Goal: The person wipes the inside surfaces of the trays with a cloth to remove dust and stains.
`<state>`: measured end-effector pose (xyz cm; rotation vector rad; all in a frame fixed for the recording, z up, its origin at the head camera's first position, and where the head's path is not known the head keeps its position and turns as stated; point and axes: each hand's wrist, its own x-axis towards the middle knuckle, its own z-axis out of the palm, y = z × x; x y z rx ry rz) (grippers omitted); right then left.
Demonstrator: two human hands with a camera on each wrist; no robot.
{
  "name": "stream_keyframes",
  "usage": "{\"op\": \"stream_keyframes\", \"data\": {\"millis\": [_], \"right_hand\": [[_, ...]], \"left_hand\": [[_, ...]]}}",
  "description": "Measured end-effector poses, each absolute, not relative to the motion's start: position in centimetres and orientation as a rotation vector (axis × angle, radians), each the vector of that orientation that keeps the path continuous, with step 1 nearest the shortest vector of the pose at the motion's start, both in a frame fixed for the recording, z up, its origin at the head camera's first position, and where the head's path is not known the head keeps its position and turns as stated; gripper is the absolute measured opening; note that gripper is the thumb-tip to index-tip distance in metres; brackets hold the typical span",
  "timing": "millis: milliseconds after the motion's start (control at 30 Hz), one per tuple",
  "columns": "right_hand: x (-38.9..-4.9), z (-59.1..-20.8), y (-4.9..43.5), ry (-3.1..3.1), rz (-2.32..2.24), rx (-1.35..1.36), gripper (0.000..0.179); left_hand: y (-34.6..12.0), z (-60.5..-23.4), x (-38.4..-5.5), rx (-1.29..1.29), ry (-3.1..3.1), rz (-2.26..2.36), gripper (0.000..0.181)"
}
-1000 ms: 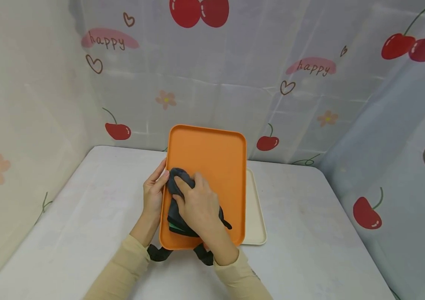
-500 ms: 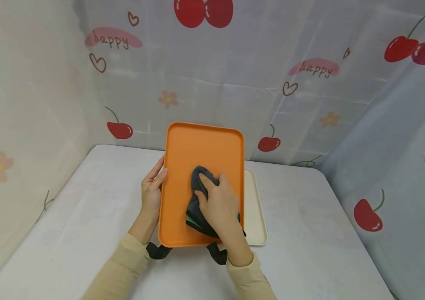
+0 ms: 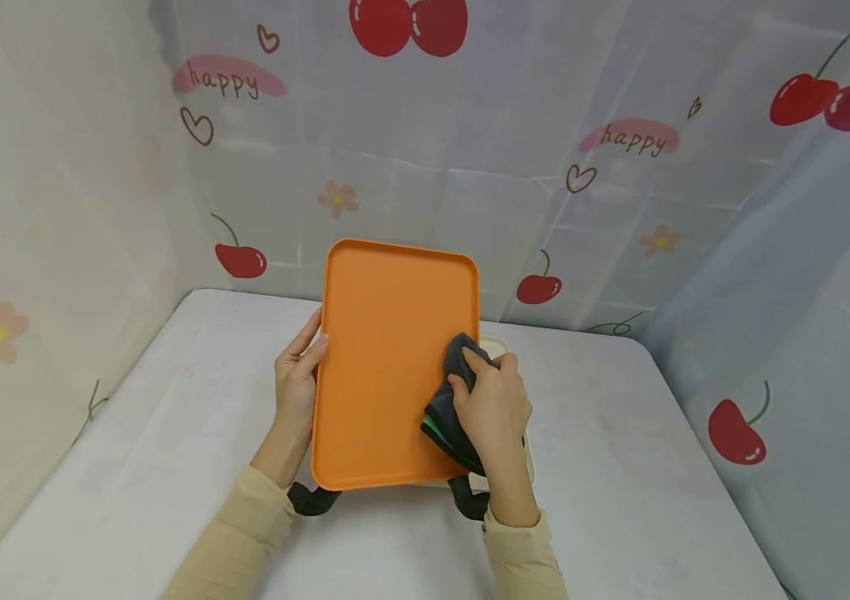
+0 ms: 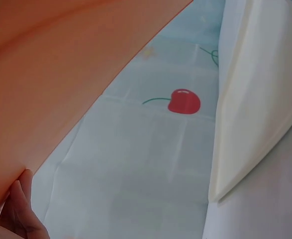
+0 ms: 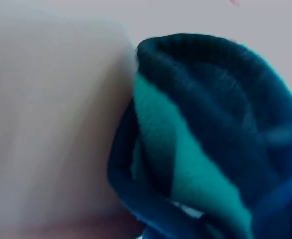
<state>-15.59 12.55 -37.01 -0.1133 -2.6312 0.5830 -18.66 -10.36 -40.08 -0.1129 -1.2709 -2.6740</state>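
Observation:
Tilted up in front of me in the head view is an orange tray [image 3: 387,358] with a raised rim. My left hand [image 3: 297,387] grips its left edge, thumb in front and the other fingers mostly behind. In the left wrist view, fingertips [image 4: 24,199] curl at the tray's edge [image 4: 61,99]. My right hand [image 3: 496,408] pinches a dark grey cloth [image 3: 446,412] against the tray's right edge. Green shows between the folds of the cloth [image 5: 185,149] in the right wrist view, which is blurred.
A cream tray [image 3: 530,458] lies on the white table [image 3: 605,467] behind the orange one, mostly hidden by it. Black straps [image 3: 314,500] hang at both wrists. A curtain printed with cherries [image 3: 440,200] closes off the back and sides.
My right hand has slid the cloth from the left part of the orange tray across to its right edge. The tray has shifted slightly left and up; my left hand keeps its grip.

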Motion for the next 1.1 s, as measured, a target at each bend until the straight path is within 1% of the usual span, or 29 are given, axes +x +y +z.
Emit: {"op": "stream_keyframes", "data": {"millis": [600,833,1100], "right_hand": [[-15.6,-38.1,12.7,-2.619,0.665,-0.089,0.047],[-15.4,-38.3,11.9,-2.613,0.595,-0.078,0.049],[-15.0,-38.8,10.3,-2.582,0.618,0.003,0.048]], "left_hand": [[-10.3,-40.2,-18.8,-0.086,-1.228,-2.713,0.045],[-10.2,-40.3,-18.9,-0.066,-1.235,-2.713,0.045],[-9.8,-40.3,-18.8,-0.085,-1.243,-2.685,0.046]]}}
